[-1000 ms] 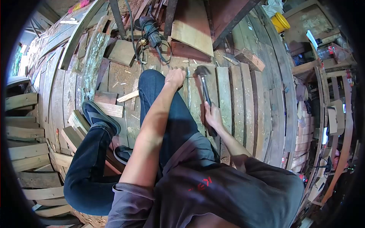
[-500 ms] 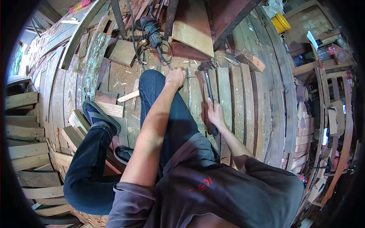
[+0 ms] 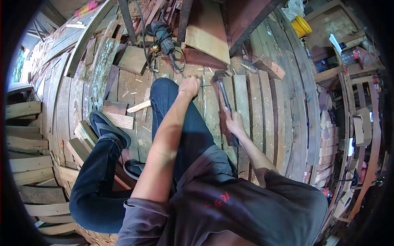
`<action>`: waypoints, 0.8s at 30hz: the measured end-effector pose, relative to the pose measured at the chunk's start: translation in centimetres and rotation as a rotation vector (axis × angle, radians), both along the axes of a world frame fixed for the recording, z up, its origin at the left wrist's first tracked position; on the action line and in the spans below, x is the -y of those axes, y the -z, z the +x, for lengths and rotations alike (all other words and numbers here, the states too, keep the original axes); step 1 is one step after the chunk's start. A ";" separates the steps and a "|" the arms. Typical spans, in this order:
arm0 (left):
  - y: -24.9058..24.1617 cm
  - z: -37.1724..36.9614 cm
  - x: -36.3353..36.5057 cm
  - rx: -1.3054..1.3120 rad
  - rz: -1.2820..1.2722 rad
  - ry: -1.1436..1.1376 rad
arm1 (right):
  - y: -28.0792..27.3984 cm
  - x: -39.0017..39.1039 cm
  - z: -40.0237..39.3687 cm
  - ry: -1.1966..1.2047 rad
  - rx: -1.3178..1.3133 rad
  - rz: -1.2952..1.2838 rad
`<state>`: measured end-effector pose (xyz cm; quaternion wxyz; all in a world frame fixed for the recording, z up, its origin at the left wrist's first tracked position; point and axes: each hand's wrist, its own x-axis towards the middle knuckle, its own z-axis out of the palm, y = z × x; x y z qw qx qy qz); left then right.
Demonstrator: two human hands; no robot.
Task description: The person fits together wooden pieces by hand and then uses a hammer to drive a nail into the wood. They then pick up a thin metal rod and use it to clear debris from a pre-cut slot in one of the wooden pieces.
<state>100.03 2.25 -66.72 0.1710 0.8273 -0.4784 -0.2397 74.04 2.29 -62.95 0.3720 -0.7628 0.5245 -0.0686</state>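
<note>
My right hand (image 3: pixel 234 121) is wrapped round the handle of a hammer (image 3: pixel 223 92), gripping it partway along. The hammer's dark head points away from me, over the wooden strips (image 3: pixel 242 98) lying side by side on the floor. Beyond my raised knee, my left hand (image 3: pixel 189 86) is closed, with its knuckles up. A thin, dark rod-like piece (image 3: pixel 206 85) sticks out from its right side towards the hammer head; I cannot tell what kind of thing it is.
A corded power tool (image 3: pixel 166 41) lies ahead, its cable looped around it. Behind the strips are a leaning board (image 3: pixel 207 33) and a wood block (image 3: pixel 269 67). Offcuts (image 3: pixel 119 119) and chips litter the floor. Stacked planks (image 3: pixel 30 164) line the left; a yellow bucket (image 3: pixel 301 26) stands at back right.
The hammer head has come slightly nearer to me and lower in view, and my right hand has shifted a little with it. My left hand stays almost in place.
</note>
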 end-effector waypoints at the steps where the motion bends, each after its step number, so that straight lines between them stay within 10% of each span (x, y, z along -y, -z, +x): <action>1: -0.1 0.1 0.0 0.007 -0.005 0.009 | -0.4 0.0 0.2 0.048 0.050 0.045; 24: 1.7 0.2 0.3 -0.063 0.055 -0.015 | 1.2 -1.2 -0.6 -0.111 -0.066 -0.071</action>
